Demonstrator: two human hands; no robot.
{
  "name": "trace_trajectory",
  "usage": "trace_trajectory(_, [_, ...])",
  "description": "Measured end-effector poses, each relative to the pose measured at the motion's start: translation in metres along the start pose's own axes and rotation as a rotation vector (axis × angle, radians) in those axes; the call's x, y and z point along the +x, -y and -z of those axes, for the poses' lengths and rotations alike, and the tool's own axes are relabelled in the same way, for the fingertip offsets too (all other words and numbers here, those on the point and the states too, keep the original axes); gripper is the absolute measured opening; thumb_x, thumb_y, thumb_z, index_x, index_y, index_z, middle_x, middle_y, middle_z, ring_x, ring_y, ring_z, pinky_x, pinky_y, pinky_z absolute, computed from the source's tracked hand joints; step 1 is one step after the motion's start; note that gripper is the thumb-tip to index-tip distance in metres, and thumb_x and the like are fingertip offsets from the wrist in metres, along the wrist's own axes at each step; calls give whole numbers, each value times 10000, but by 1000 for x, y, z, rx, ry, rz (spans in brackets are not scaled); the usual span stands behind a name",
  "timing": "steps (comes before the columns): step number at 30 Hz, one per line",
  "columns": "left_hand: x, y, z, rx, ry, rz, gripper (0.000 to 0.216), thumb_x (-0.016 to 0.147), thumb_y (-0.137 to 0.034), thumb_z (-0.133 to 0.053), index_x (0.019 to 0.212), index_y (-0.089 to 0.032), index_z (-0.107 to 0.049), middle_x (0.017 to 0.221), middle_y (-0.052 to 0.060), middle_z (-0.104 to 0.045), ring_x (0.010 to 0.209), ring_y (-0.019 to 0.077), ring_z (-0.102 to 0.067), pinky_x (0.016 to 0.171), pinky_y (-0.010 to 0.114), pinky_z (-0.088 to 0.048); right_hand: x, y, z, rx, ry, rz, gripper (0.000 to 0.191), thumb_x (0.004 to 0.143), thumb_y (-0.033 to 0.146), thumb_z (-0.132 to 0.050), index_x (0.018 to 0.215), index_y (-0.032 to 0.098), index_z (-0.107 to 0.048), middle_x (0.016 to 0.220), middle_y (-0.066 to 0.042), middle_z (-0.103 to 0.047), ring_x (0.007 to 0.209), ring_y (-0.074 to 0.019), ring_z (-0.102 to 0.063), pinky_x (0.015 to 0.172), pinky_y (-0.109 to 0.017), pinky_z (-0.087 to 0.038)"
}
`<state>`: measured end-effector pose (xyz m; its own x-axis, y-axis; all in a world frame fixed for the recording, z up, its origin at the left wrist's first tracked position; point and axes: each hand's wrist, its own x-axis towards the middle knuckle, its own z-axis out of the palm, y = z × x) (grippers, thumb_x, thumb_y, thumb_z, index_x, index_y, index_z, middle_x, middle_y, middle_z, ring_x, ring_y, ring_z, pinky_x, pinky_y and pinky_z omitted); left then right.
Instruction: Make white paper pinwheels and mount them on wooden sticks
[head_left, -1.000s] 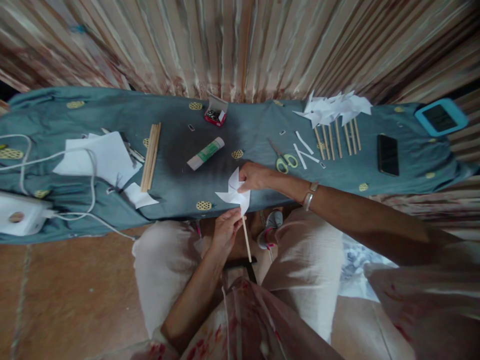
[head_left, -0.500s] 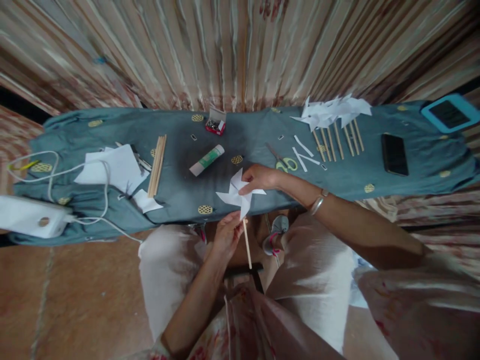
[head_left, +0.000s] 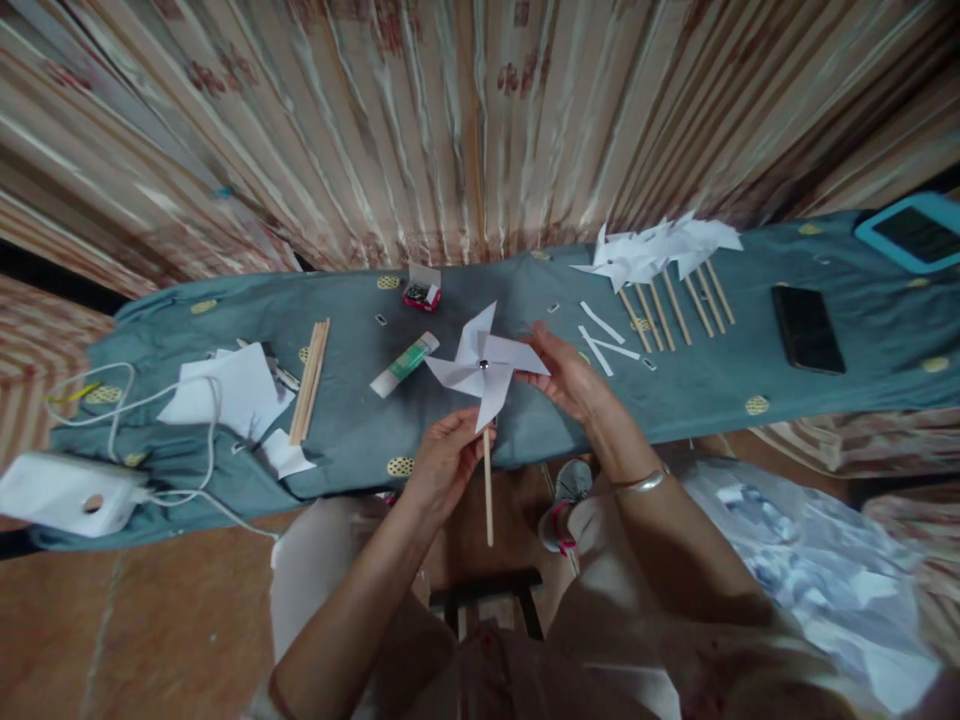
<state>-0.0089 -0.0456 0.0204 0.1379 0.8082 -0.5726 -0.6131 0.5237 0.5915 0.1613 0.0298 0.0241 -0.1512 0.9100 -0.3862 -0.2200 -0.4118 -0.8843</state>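
A white paper pinwheel with a shiny pin at its centre stands upright on a thin wooden stick. My left hand is closed around the upper stick, just below the blades. Beside the right-hand blade is my right hand, its fingers apart and touching the blade's tip. That hand hides nearly all of the scissors. Behind the pinwheel lie a green and white glue stick and a small red box of pins, its lid up.
Several finished pinwheels lie at the back right, near paper strips, a black phone and a blue-framed tablet. Leftward are wooden sticks, paper sheets and a white power box with a cable. A curtain hangs behind.
My right hand has let go of the pinwheel's centre and moved right to a blade's tip, uncovering the pin. The pinwheel now faces me more squarely. The view has tilted up.
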Motion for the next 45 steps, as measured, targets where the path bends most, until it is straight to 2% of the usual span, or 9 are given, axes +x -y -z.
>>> trace_trajectory(2, [14, -12, -10, 18, 38, -15, 266, 504, -164, -909, 673, -111, -711, 597, -2, -673, 533, 64, -602, 547, 149, -481, 3, -5, 0, 161, -16, -4, 423, 780, 632, -701, 787, 210, -689, 798, -43, -738, 682, -121, -653, 637, -216, -545])
trace_trajectory(7, [51, -35, -28, 22, 52, -135, 161, 597, -95, -840, 691, -123, -712, 637, -8, -689, 562, 58, -605, 582, 149, -480, 6, -18, -9, 219, 7, 53, 480, 649, 655, -799, 729, 187, -728, 759, -35, -742, 625, -99, -629, 566, -201, -505])
trace_trajectory(12, [69, -38, -25, 74, 57, -182, 143, 627, -158, -831, 684, -131, -703, 597, -11, -651, 529, 82, -568, 520, 189, -439, 2, -28, -15, -41, 149, 29, 485, 618, 643, -822, 767, 190, -737, 751, -15, -739, 579, -87, -560, 526, -226, -430])
trace_trajectory(17, [76, -36, -21, 86, 12, -201, 190, 577, -179, -849, 702, -117, -720, 615, -1, -664, 556, 76, -573, 534, 176, -434, 1, -30, -17, -161, 268, -27, 421, 669, 584, -814, 698, 181, -697, 679, 11, -706, 560, -78, -524, 546, -232, -417])
trace_trajectory(29, [79, -26, -18, 122, -3, -158, 383, 436, -330, -954, 697, -136, -752, 654, 5, -699, 567, 88, -591, 529, 201, -432, 13, -37, -14, -88, 231, -34, 441, 596, 581, -851, 700, 185, -687, 632, 25, -700, 504, -68, -517, 508, -220, -412])
trace_trajectory(37, [71, -24, -13, 92, -58, -145, 335, 422, -232, -949, 682, -142, -758, 695, 16, -727, 642, 95, -637, 648, 210, -493, 17, -22, 2, -220, 285, 0, 465, 625, 629, -820, 701, 182, -716, 670, 0, -715, 545, -82, -538, 519, -220, -420])
trace_trajectory(39, [69, -26, -12, 81, -71, -135, 327, 415, -220, -951, 667, -149, -754, 703, 12, -732, 648, 90, -640, 670, 208, -499, 23, -11, 19, -263, 223, 54, 474, 643, 645, -804, 701, 181, -726, 681, -17, -729, 547, -86, -536, 523, -224, -422])
trace_trajectory(43, [64, -25, -11, 114, -62, -107, 368, 380, -251, -971, 662, -144, -760, 690, 10, -729, 640, 81, -633, 677, 201, -496, 40, 8, 45, -161, -173, 321, 450, 582, 628, -856, 696, 213, -724, 676, -4, -716, 546, -87, -505, 518, -228, -411])
trace_trajectory(45, [61, -23, -11, 140, -55, -99, 374, 380, -259, -974, 664, -140, -761, 700, 15, -733, 649, 85, -634, 680, 204, -493, 46, 11, 45, -140, -255, 419, 450, 536, 607, -889, 725, 226, -739, 709, 1, -719, 587, -95, -528, 548, -233, -436])
